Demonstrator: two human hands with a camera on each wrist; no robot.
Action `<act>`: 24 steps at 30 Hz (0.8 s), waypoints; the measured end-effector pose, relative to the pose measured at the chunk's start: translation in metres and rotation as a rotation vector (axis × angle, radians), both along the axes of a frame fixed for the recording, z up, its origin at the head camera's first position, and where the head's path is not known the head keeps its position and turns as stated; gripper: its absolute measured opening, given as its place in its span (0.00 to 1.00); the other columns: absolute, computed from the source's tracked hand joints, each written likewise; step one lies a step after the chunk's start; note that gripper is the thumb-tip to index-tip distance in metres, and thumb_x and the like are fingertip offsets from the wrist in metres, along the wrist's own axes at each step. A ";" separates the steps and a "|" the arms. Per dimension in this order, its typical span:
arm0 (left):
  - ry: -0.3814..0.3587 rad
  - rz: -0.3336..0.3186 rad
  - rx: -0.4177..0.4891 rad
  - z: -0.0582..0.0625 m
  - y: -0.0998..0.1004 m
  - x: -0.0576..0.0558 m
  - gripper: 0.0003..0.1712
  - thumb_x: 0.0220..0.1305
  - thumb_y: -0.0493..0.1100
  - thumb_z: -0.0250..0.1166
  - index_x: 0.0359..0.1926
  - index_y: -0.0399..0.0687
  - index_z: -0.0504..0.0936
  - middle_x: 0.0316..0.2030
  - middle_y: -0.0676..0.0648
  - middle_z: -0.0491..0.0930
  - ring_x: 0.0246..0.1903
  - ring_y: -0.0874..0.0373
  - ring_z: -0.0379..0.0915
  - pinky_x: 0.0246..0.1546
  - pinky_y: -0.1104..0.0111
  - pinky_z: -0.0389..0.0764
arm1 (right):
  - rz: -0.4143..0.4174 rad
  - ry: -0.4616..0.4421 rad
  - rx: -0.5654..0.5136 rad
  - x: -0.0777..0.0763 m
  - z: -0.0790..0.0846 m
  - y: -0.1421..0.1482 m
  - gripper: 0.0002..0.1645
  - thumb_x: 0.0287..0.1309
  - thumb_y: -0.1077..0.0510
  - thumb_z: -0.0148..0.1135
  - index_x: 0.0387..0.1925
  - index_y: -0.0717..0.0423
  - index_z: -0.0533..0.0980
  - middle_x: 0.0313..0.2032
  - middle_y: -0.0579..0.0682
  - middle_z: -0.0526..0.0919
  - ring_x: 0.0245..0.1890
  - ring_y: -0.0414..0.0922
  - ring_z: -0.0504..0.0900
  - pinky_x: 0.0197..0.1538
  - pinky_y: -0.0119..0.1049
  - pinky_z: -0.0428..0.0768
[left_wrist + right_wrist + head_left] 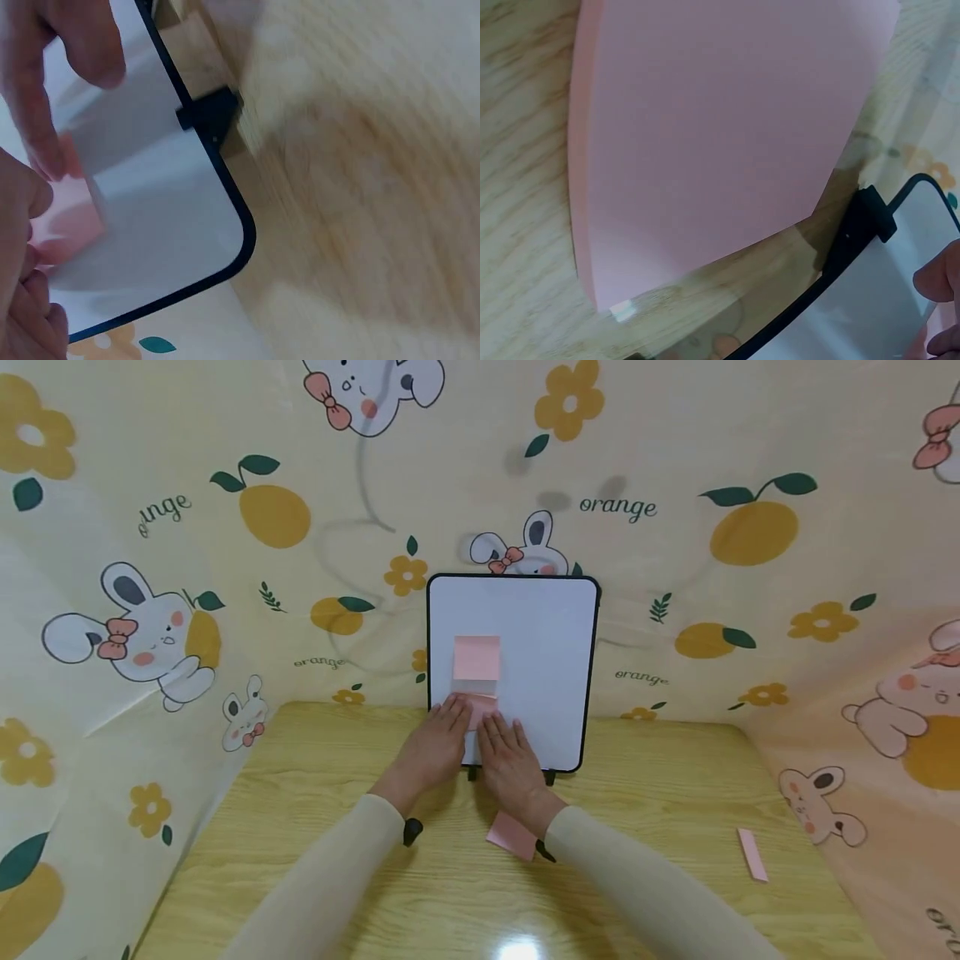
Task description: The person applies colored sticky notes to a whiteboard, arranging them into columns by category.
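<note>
A white board (543,668) with a black rim stands upright on black feet. A pink sticky note (477,657) is on its left half, and a second lower pink sticky note (480,713) lies partly under the hands. My left hand (435,742) rests its extended fingers on the lower note's left side. My right hand (516,768) lays its fingers flat on the note's right edge and the board beside it. In the left wrist view, the lower note (71,217) shows between both hands. Below my right hand a thick pink sticky note pad (720,135) lies on the table.
The wooden table (637,827) meets patterned cloth walls (645,443) behind and at the sides. A narrow pink strip (752,855) lies at the right. The board's black foot (210,116) juts forward over the table.
</note>
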State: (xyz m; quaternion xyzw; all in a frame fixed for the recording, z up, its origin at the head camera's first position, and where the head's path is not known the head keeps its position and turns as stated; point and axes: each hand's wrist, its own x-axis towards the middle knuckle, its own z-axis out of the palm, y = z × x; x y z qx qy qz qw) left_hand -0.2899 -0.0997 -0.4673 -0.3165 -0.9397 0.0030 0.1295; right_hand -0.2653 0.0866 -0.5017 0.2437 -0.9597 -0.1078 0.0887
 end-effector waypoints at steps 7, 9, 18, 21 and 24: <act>-0.028 0.006 -0.027 -0.003 -0.004 -0.011 0.34 0.82 0.42 0.54 0.81 0.32 0.58 0.81 0.35 0.57 0.82 0.43 0.51 0.82 0.50 0.59 | -0.001 -0.016 0.072 0.000 0.001 -0.003 0.42 0.80 0.50 0.51 0.83 0.63 0.50 0.84 0.59 0.48 0.85 0.56 0.45 0.85 0.57 0.50; -0.014 -0.008 -0.030 -0.003 -0.004 -0.012 0.34 0.82 0.42 0.54 0.81 0.33 0.57 0.81 0.35 0.57 0.82 0.42 0.51 0.82 0.50 0.59 | 0.004 0.005 0.123 0.000 0.004 -0.001 0.41 0.81 0.50 0.50 0.83 0.63 0.50 0.84 0.59 0.49 0.85 0.56 0.46 0.85 0.57 0.50; 0.022 -0.014 -0.069 0.003 -0.007 -0.013 0.35 0.82 0.42 0.54 0.81 0.34 0.57 0.81 0.37 0.58 0.82 0.43 0.51 0.82 0.51 0.58 | 0.055 0.096 0.212 -0.019 0.033 0.001 0.42 0.83 0.48 0.48 0.84 0.61 0.45 0.85 0.57 0.43 0.86 0.55 0.38 0.85 0.58 0.43; 0.027 -0.014 -0.067 0.003 -0.007 -0.013 0.35 0.81 0.41 0.54 0.81 0.33 0.57 0.81 0.37 0.58 0.82 0.43 0.52 0.82 0.51 0.59 | 0.048 0.086 0.204 -0.025 0.036 0.004 0.43 0.82 0.47 0.48 0.84 0.60 0.46 0.85 0.56 0.44 0.86 0.54 0.38 0.85 0.61 0.42; 0.037 -0.011 -0.070 0.003 -0.007 -0.012 0.34 0.81 0.41 0.55 0.80 0.33 0.59 0.80 0.36 0.59 0.81 0.43 0.53 0.81 0.51 0.60 | 0.012 0.084 0.175 -0.026 0.035 0.011 0.44 0.81 0.46 0.50 0.84 0.59 0.47 0.85 0.55 0.45 0.86 0.54 0.39 0.85 0.63 0.42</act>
